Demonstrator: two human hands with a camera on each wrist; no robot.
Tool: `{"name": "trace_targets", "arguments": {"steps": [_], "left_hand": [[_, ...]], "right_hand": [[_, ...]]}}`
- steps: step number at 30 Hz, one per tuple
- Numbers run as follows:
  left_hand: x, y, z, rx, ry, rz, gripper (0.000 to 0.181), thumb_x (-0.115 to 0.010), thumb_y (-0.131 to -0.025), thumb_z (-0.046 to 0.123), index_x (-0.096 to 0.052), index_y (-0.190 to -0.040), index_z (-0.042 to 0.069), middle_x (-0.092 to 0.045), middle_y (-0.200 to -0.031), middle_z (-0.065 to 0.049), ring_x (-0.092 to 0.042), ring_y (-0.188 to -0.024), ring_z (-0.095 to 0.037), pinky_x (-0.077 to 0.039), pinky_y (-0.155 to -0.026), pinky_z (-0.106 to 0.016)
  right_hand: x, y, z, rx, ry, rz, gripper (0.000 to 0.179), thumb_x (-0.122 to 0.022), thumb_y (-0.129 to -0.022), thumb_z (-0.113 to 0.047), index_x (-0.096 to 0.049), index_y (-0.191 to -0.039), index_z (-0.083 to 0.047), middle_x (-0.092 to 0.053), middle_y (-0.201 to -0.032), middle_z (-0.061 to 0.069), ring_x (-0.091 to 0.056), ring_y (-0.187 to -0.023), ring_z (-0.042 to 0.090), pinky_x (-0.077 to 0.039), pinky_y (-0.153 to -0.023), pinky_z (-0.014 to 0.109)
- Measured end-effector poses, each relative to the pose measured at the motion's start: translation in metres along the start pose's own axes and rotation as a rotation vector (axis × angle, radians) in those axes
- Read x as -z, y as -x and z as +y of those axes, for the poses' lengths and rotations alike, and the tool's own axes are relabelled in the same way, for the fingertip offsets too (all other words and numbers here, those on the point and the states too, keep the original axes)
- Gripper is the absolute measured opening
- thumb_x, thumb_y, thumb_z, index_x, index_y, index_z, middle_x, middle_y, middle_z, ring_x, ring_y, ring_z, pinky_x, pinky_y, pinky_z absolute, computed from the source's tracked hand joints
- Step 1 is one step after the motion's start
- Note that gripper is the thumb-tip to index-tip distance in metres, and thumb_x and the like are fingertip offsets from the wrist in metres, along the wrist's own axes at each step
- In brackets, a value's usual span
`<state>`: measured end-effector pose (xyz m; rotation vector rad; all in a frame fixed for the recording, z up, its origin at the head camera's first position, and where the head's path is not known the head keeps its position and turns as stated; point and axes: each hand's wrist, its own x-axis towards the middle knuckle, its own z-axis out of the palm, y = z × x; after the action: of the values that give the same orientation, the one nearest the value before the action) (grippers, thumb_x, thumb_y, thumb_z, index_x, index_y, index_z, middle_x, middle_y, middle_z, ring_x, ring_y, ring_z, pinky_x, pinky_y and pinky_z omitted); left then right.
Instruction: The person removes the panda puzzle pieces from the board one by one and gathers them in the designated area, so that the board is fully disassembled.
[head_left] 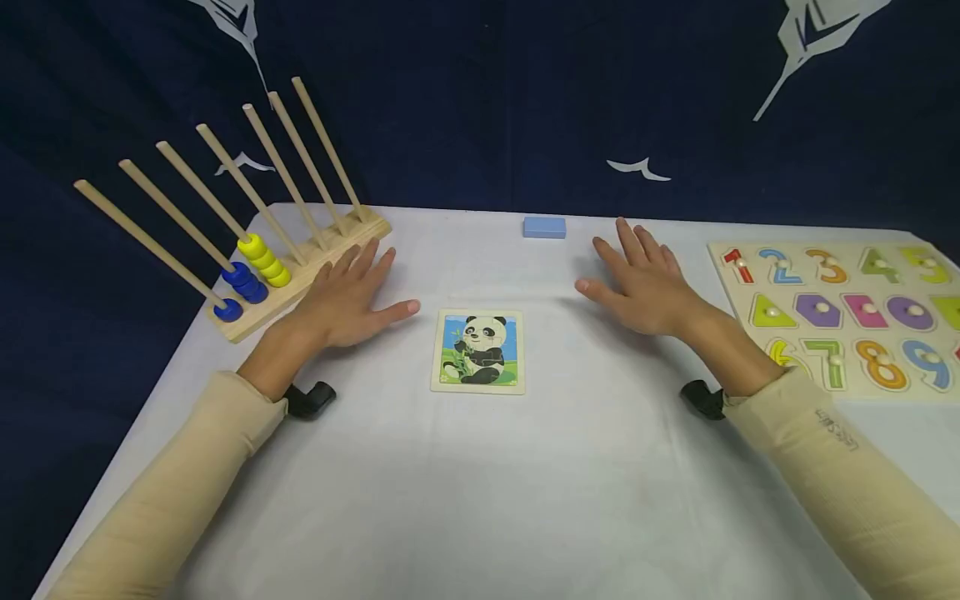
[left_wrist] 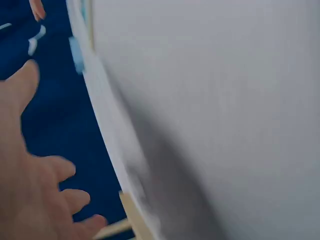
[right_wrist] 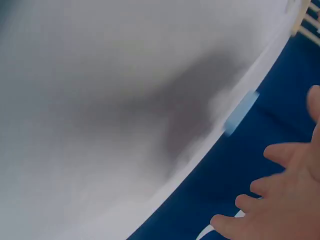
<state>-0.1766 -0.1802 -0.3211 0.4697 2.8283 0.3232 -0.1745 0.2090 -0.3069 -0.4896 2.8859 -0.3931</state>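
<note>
In the head view a small square panda puzzle (head_left: 480, 352) lies flat on the white table, between the two hands. My left hand (head_left: 341, 300) is spread with its fingers straight, holding nothing, left of the puzzle and beside the wooden bead rack (head_left: 300, 283). To the puzzle's right, my right hand (head_left: 641, 283) is held up with spread fingers and nothing in it. Both wrist views show a hand, the left (left_wrist: 35, 200) and the right (right_wrist: 285, 195), apart from the table, whose cloth carries a shadow. A light blue block (head_left: 544, 227) lies at the far edge.
Blue beads (head_left: 245, 282) and yellow beads (head_left: 264, 259) sit on some of the rack's tall slanting pegs. On the right lies a wooden number and shape board (head_left: 843, 287) with knobbed pieces. A dark blue curtain (head_left: 465, 100) hangs behind the table (head_left: 480, 500).
</note>
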Motion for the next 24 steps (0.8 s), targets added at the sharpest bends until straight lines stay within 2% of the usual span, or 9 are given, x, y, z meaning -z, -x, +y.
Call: {"name": "trace_targets", "arguments": {"steps": [2,5,8,10,13,16,20,24], "left_hand": [[-0.003,0.006,0.006,-0.043,0.13,0.001,0.098,-0.042,-0.091,0.074,-0.013,-0.159,0.01,-0.004,-0.164,-0.013,-0.004,-0.15,-0.033,-0.007,-0.116,-0.055],[-0.011,0.018,0.021,-0.11,0.323,0.0,0.091,-0.056,-0.092,0.062,-0.022,-0.158,0.009,-0.02,-0.162,-0.012,-0.017,-0.148,-0.028,-0.017,-0.116,-0.048],[-0.021,0.031,0.036,-0.15,0.42,0.022,0.082,-0.066,-0.091,0.05,-0.033,-0.154,0.01,-0.033,-0.157,-0.01,-0.028,-0.145,-0.026,-0.024,-0.115,-0.046],[-0.028,0.038,0.043,-0.173,0.46,0.043,0.074,-0.07,-0.091,0.042,-0.041,-0.151,0.009,-0.04,-0.153,-0.009,-0.032,-0.143,-0.026,-0.026,-0.113,-0.046],[-0.037,0.046,0.048,-0.237,0.472,0.053,0.064,-0.073,-0.091,0.029,-0.049,-0.145,0.007,-0.045,-0.149,-0.013,-0.036,-0.14,-0.03,-0.029,-0.112,-0.048],[-0.042,0.05,0.049,-0.28,0.43,0.043,0.056,-0.073,-0.091,0.021,-0.054,-0.142,0.008,-0.044,-0.148,-0.017,-0.036,-0.139,-0.035,-0.028,-0.111,-0.053],[-0.043,0.051,0.047,-0.283,0.353,0.031,0.054,-0.074,-0.09,0.023,-0.057,-0.141,0.015,-0.041,-0.15,-0.019,-0.033,-0.138,-0.038,-0.025,-0.108,-0.059],[-0.042,0.048,0.046,-0.291,0.294,0.026,0.055,-0.076,-0.089,0.024,-0.058,-0.14,0.017,-0.042,-0.148,-0.017,-0.035,-0.136,-0.037,-0.027,-0.105,-0.06]], "right_hand": [[-0.001,0.004,-0.009,0.028,-0.074,0.024,0.078,-0.047,-0.1,-0.053,-0.028,-0.154,0.0,-0.007,-0.161,0.026,-0.003,-0.146,0.045,-0.006,-0.113,0.062],[-0.001,0.011,-0.027,0.045,-0.269,0.022,0.065,-0.058,-0.099,-0.04,-0.043,-0.145,0.004,-0.033,-0.152,0.025,-0.028,-0.139,0.042,-0.024,-0.11,0.058],[-0.004,0.017,-0.047,0.048,-0.464,0.01,0.051,-0.061,-0.098,-0.03,-0.054,-0.136,0.004,-0.051,-0.137,0.02,-0.048,-0.122,0.035,-0.04,-0.1,0.051],[-0.008,0.02,-0.058,0.062,-0.544,0.004,0.045,-0.063,-0.097,-0.024,-0.058,-0.131,0.004,-0.056,-0.131,0.018,-0.053,-0.112,0.031,-0.044,-0.093,0.046],[-0.018,0.023,-0.072,0.101,-0.605,0.004,0.037,-0.065,-0.095,-0.017,-0.062,-0.125,0.004,-0.06,-0.124,0.017,-0.056,-0.104,0.028,-0.046,-0.089,0.042],[-0.028,0.021,-0.081,0.144,-0.661,-0.001,0.033,-0.067,-0.092,-0.01,-0.064,-0.122,0.005,-0.062,-0.12,0.016,-0.056,-0.101,0.026,-0.046,-0.09,0.042],[-0.035,0.013,-0.09,0.201,-0.681,-0.03,0.032,-0.068,-0.091,-0.007,-0.064,-0.12,0.005,-0.064,-0.115,0.015,-0.056,-0.099,0.025,-0.046,-0.091,0.041],[-0.038,0.0,-0.1,0.231,-0.632,-0.087,0.032,-0.067,-0.092,-0.009,-0.064,-0.121,0.004,-0.065,-0.113,0.012,-0.057,-0.098,0.023,-0.046,-0.091,0.039]]}}
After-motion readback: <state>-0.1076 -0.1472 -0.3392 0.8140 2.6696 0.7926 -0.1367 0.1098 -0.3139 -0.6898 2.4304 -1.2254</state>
